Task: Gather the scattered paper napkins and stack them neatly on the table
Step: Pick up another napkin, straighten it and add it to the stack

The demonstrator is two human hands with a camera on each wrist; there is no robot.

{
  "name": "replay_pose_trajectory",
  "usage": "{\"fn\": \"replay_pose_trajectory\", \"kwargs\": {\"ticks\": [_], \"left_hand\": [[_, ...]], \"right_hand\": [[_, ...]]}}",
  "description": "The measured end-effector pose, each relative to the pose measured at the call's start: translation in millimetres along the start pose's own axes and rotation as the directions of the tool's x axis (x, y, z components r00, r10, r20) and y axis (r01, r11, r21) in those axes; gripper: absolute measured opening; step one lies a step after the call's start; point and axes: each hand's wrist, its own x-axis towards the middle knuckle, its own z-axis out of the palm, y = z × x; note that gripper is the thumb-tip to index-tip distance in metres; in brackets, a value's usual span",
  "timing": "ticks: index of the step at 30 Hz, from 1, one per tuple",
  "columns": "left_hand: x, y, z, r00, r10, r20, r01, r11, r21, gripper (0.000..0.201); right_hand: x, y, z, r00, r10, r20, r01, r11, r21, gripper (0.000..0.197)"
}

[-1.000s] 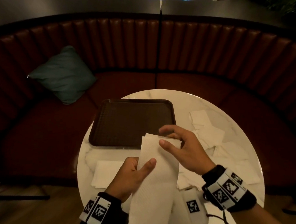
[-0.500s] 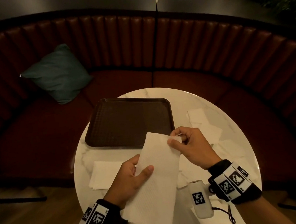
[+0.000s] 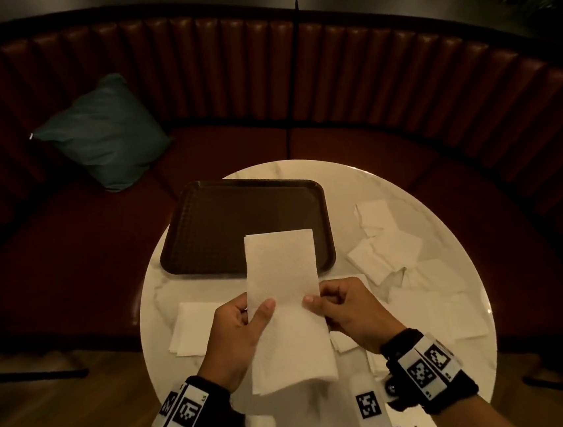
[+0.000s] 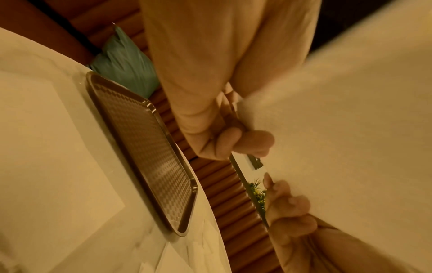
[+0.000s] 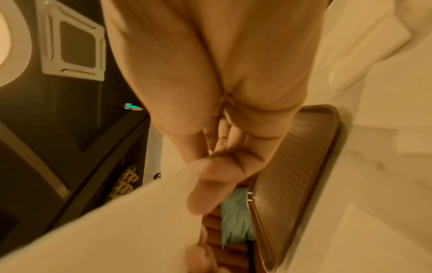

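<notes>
The person holds 1 long white paper napkin (image 3: pixel 283 302) in the air above the near part of the round white marble table (image 3: pixel 373 183), with its far end over the near edge of the dark brown plastic tray (image 3: pixel 225 218). The left hand (image 3: pixel 236 334) grips the left edge of this napkin: the thumb lies on top and the curled fingers are under the paper. The right hand (image 3: pixel 348 313) pinches the right edge at about the same height, thumb on top, fingers curled below. The napkin looks unfolded to a long strip and it hangs a little at the near end.

The step in hand seems to be the straightening or folding of this 1 napkin before it goes to a pile. A flat white folded napkin (image 3: pixel 195 328) lies on the table at the left, just beside the left hand; probably the stack begins there. Many other loose white napkins (image 3: pixel 390 254) lie scattered on the right side of the table, some overlapping each other.

The next move probably calls for both hands to bring the 2 ends together evenly, then to lay the napkin square on the left one. The paper is thin and soft, so a light grip is needed.
</notes>
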Motion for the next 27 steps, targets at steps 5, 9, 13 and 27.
{"fn": "replay_pose_trajectory", "kwargs": {"ticks": [5, 9, 13, 27], "left_hand": [[4.4, -17.5, -13.6, 0.995, -0.087, -0.051, 0.088, 0.996, 0.016, 0.012], [4.0, -56.7, -32.8, 0.948, -0.297, -0.117, 0.313, 0.937, 0.156, 0.009], [3.0, -81.1, -49.0, 0.886, -0.394, -0.244, 0.401, 0.916, -0.024, 0.014], [45.5, -102.8, -77.0, 0.677, -0.525, -0.516, 0.375, 0.849, -0.372, 0.013]], "right_hand": [[13.2, 29.3, 18.0, 0.994, 0.031, -0.109, -0.037, 0.998, -0.05, 0.032], [42.4, 66.3, 27.0, 0.976, 0.05, -0.21, -0.148, 0.862, -0.485, 0.032], [74.9, 53.2, 32.4, 0.98, 0.194, 0.033, -0.154, 0.859, -0.488, 0.028], [122.6, 91.7, 35.8, 0.965, 0.172, -0.199, -0.262, 0.708, -0.656, 0.041]]}}
